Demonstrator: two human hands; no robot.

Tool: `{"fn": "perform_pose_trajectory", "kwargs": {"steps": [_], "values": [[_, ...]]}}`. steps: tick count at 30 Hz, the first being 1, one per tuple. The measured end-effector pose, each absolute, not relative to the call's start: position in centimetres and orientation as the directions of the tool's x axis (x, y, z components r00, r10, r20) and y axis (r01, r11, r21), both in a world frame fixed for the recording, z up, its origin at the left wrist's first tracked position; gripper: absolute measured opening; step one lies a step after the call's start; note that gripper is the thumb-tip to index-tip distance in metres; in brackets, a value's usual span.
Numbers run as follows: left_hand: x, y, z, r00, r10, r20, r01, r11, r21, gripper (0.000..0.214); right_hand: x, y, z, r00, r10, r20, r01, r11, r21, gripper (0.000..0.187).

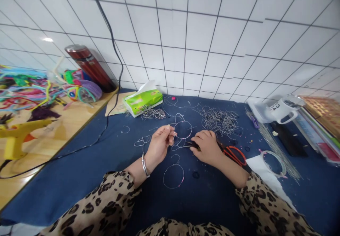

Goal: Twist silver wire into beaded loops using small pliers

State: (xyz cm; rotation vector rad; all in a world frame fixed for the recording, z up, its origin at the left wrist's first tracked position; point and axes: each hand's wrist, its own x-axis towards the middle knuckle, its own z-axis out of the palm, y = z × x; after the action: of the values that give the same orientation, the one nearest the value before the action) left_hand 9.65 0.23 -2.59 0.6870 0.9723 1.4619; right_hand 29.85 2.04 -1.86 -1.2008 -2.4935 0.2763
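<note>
My left hand (161,139) is closed, pinching a thin wire ring (183,121) with small pink beads between thumb and fingertips, raised over the blue cloth. My right hand (207,144) curls over dark-jawed pliers (196,146), whose thin tips point left toward the ring; the palm hides most of the tool. Orange handles (235,155) show just beyond my right hand; whether they belong to the same tool I cannot tell. A second wire ring (173,176) with a hooked top and pink beads lies on the cloth below my hands.
Tangled wire hooks (220,121) lie behind my right hand. A green tissue pack (143,99) and small metal pieces (153,113) sit at the back. On the right are a wire coil (273,163), straight wires (278,151) and a white mug (285,110); at left, a yellow glue gun (21,137).
</note>
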Motion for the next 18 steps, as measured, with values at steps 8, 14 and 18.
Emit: {"fn": "perform_pose_trajectory", "kwargs": {"steps": [8, 14, 18], "values": [[11.3, -0.9, -2.6, -0.047, 0.984, -0.174, -0.469, 0.133, 0.873, 0.027, 29.5, 1.0, -1.2, -0.439, 0.897, 0.04, 0.259, 0.169, -0.951, 0.031], [11.8, -1.4, -2.9, 0.037, 0.984, -0.173, -0.336, 0.175, 0.926, 0.029, 29.1, 0.7, -1.8, -0.35, 0.937, -0.018, 0.125, 0.027, -0.992, 0.034], [11.6, -1.4, -3.0, -0.016, 0.995, -0.103, -0.214, 0.097, 0.972, 0.032, 29.1, 0.9, -1.9, -0.324, 0.946, 0.004, 0.149, 0.055, -0.987, 0.033]]}}
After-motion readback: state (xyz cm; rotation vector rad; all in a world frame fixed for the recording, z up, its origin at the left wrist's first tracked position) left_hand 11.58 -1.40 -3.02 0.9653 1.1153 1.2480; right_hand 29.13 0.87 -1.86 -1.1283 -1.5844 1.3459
